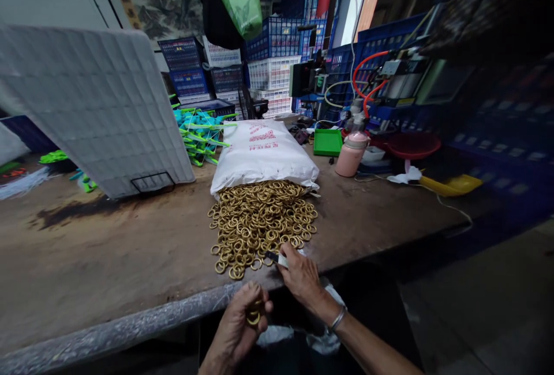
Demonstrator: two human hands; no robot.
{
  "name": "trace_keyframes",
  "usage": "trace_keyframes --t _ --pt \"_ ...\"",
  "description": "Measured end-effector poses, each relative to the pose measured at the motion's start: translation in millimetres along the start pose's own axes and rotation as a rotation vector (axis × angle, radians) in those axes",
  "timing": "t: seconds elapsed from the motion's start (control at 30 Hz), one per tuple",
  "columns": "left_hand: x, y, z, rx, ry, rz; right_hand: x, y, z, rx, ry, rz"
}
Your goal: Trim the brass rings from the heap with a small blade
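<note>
Gold-coloured rings (253,319) — just a few — sit in the left hand (237,324), its fingers curled round them. Just beyond, the right hand (302,275) has its fingers clamped on a small dark-tipped tool (282,261) by the near edge of the heap (264,222). That heap spreads over the surface (147,265) up to the white sack (264,156); most rings there look yet to be handled, and whether any are finished, I cannot tell.

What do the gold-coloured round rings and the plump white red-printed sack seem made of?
Gold-coloured round rings: probably metal, brass-toned with dull highlights; coated plastic is possible. Plump white red-printed sack: likely plastic, matt, judging by its creases; weave unclear.
</note>
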State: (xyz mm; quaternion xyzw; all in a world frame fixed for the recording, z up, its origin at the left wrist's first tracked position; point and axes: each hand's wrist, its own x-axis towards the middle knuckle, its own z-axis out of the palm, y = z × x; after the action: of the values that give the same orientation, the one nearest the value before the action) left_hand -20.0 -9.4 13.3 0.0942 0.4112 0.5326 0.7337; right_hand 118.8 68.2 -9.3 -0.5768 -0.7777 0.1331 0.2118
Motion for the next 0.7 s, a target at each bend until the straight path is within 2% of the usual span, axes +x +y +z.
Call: trace_keyframes --t 0.1,0.2,0.37,0.53,0.7 --pt "7.1 -1.8 1.2 0.042 -0.081 0.004 1.3 4.1 0.4 0.045 -0.001 -0.015" --pt "15.2 -4.0 2.1 0.094 -0.108 0.012 4.7 9.7 1.7 0.112 0.016 -0.043" --pt "27.3 -3.7 9.2 0.285 -0.027 0.146 10.5 15.4 3.9 0.199 0.029 -0.038" --pt "42.0 -2.0 20.1 0.609 0.100 0.303 15.1 20.9 5.9 0.276 0.065 -0.078" --pt "58.1 0.1 36.5 0.738 0.113 0.330 17.1 25.9 7.2 0.330 0.078 -0.121"
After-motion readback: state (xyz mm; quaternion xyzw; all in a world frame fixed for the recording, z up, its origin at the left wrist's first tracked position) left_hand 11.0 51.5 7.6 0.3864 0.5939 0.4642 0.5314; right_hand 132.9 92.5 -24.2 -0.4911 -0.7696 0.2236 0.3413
